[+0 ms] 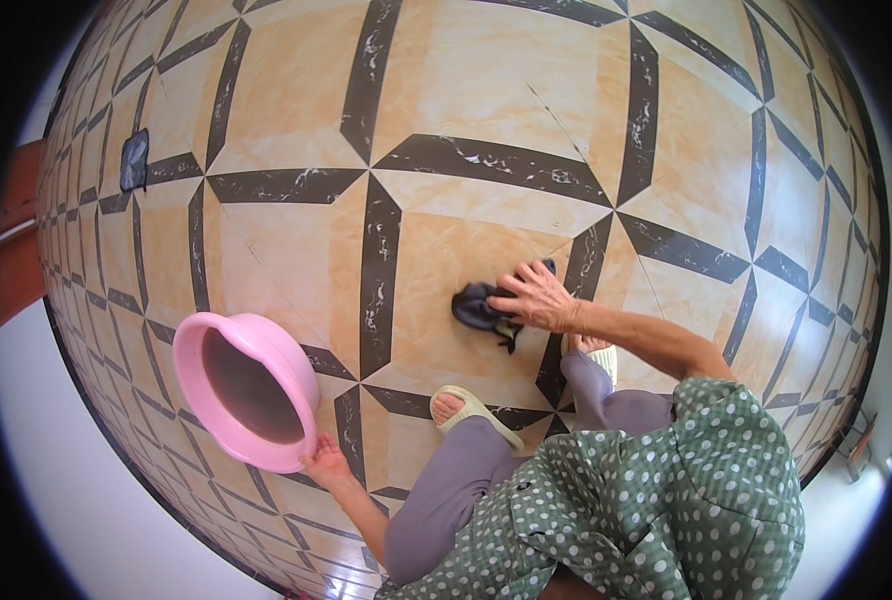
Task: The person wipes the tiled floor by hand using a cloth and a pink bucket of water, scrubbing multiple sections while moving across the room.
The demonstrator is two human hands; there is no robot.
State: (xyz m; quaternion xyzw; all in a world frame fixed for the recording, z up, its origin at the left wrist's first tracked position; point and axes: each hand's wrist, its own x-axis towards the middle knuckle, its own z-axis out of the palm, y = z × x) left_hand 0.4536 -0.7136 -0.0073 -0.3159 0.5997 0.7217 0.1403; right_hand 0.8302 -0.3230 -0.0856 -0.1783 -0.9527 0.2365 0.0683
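Observation:
My right hand (536,298) presses a bunched dark cloth (480,306) onto the patterned floor tiles, its fingers spread and bent over the cloth. At the lower left, my left hand (327,459) touches the near rim of a pink plastic basin (307,382), with the fingertips by the edge; whether the thumb grips it is hard to tell. Murky dark water (251,386) lies in the basin, which stands on the floor to the left of my feet.
My feet in pale slippers (476,412) are just below the cloth. A dark, flat item (135,159), perhaps another cloth, lies on the floor at the far left. A reddish-brown wooden piece (18,240) stands by the left wall.

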